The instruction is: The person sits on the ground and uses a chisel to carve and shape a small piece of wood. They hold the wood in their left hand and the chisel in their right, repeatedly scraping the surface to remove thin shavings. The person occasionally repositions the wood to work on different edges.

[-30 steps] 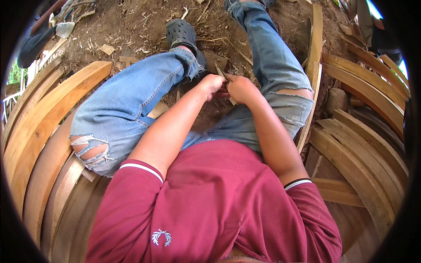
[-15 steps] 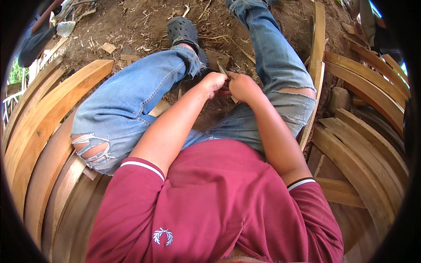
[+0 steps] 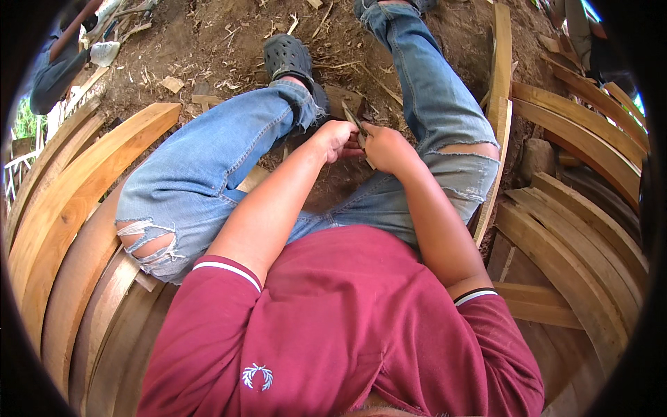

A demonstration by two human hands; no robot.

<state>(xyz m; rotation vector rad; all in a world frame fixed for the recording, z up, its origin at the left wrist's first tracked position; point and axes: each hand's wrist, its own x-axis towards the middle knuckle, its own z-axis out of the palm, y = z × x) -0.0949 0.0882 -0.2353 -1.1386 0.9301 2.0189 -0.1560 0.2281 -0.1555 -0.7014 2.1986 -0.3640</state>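
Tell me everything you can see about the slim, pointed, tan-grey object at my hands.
The slim, pointed, tan-grey object tapers to a tip aimed forward and slightly left; wood or metal, I cannot tell. The bare right hand appears to grip it; the bare left hand touches it or nearly does. They partly hide it, between the legs of the torn blue jeans.

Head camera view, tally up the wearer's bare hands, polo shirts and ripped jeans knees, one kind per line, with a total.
Bare hands, left hand and right hand: 2
Maroon polo shirt: 1
Ripped jeans knees, ripped left knee and ripped right knee: 2
Total: 5
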